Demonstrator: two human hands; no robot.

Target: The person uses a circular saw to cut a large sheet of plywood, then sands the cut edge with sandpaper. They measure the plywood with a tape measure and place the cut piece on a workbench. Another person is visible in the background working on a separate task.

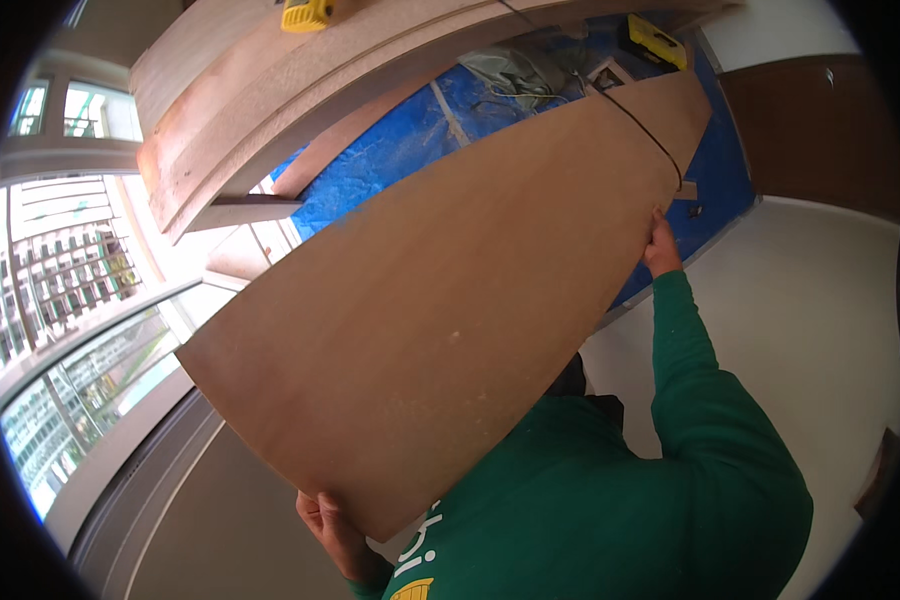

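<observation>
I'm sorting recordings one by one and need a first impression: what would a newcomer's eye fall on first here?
The large brown board comes first, slanting across the middle, with the left hand at its near end and the right hand on its right edge. Next, bright blue sheeting shows beyond the board, and a yellow object sits at the very top.

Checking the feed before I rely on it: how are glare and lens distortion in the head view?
Head view: glare washes out part of the window at left; the brown board shows bowed edges, likely from the fisheye lens; the picture's corners go black.
</observation>
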